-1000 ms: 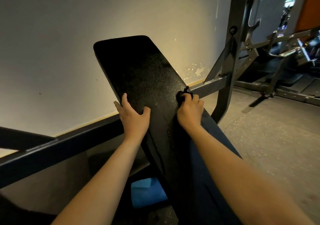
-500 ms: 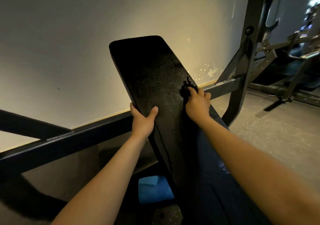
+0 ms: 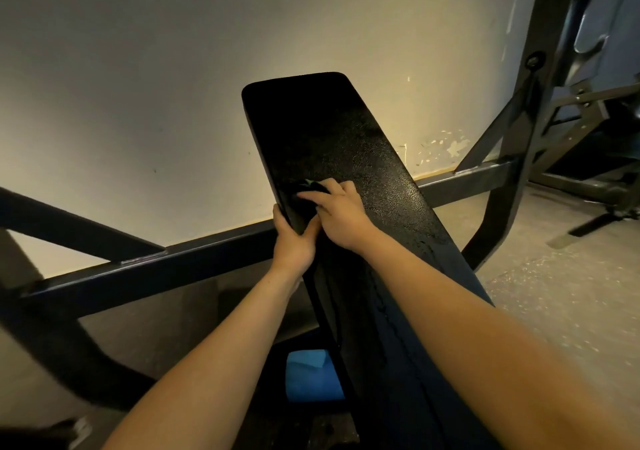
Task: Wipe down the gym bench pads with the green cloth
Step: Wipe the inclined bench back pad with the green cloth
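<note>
Gripping the backrest pad (image 3: 346, 144) by its nine-o'clock edge, the left hand (image 3: 294, 241) steadies it, fingers curled around the rim. Just toward three o'clock, the right hand (image 3: 337, 212) presses the bunched green cloth (image 3: 304, 188) onto the pad. Firm, overlapping strokes toward twelve o'clock should cover it best.

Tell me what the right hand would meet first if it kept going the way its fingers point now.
The right hand, holding the cloth, points left across the bench pad. Going straight on, it would soon run off the pad's left edge, just above the left hand gripping it. Beyond looks free up to the wall, though depth is unclear.
</note>
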### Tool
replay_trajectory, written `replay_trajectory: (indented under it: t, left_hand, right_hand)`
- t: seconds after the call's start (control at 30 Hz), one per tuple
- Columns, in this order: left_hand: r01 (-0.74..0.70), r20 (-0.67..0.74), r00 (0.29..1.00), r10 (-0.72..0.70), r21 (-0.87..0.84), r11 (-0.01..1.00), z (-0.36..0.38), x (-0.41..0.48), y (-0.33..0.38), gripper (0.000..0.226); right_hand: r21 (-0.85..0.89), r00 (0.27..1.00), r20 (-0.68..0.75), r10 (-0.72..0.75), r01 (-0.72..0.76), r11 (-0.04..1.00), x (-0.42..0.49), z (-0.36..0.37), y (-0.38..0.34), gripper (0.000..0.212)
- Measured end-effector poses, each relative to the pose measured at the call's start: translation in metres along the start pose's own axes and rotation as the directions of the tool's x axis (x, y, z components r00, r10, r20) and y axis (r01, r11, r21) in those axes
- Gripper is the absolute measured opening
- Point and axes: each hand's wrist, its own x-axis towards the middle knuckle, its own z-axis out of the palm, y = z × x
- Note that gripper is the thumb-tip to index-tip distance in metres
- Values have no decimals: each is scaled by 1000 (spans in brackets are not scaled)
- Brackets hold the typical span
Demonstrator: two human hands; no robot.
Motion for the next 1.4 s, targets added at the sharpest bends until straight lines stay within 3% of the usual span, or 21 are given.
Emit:
replay_trajectory:
  t: [0.23,0.4,0.5,0.63,0.8,0.9,1.0,1.13,1.2,1.33,1.4]
  left_hand:
    - [103,-92,991,-97,62,993,14,-10,6,83]
    - [144,-83,987,-136,101,984,12,-13,12,81]
    - [132,-60,990,-126,105,986,8,-13,9,81]
    - [112,-40,993,-108,103,988,7,-15,3,81]
    - [169,-18,985,-170,256,952,12,-36,6,92]
    - [175,18,982,-186,271,947,9,-37,8,93]
    - [147,45,985,-165,266,953,6,-36,6,92]
    - [103,78,989,-127,255,961,2,-33,-1,93]
    - [99,105,986,-129,254,962,0,-32,-2,94]
    - [128,164,972,-170,239,963,-8,-28,3,101]
    - [139,210,960,-184,210,968,-13,-26,2,101]
  right_hand:
    - [-118,941,-225,253,-284,952,-27,-12,37,48]
    - [-63,853,-219,473,-496,866,-36,-23,44,47]
    - [-14,883,-176,435,-444,896,-37,-18,19,49]
    - [-50,988,-71,139,-143,988,-51,0,-9,57]
    - [-139,967,-95,237,-248,959,-66,-13,9,58]
    - [-135,884,-166,437,-459,878,-80,-32,41,61]
    - [-61,727,-251,639,-671,739,-97,-48,67,62]
    - [133,551,-288,784,-787,602,-92,-41,46,60]
    - [211,582,-255,772,-746,632,-81,-29,21,57]
    - [267,818,-155,554,-506,820,-62,-7,-37,51]
    - [261,882,-111,458,-419,870,-62,-3,-46,50]
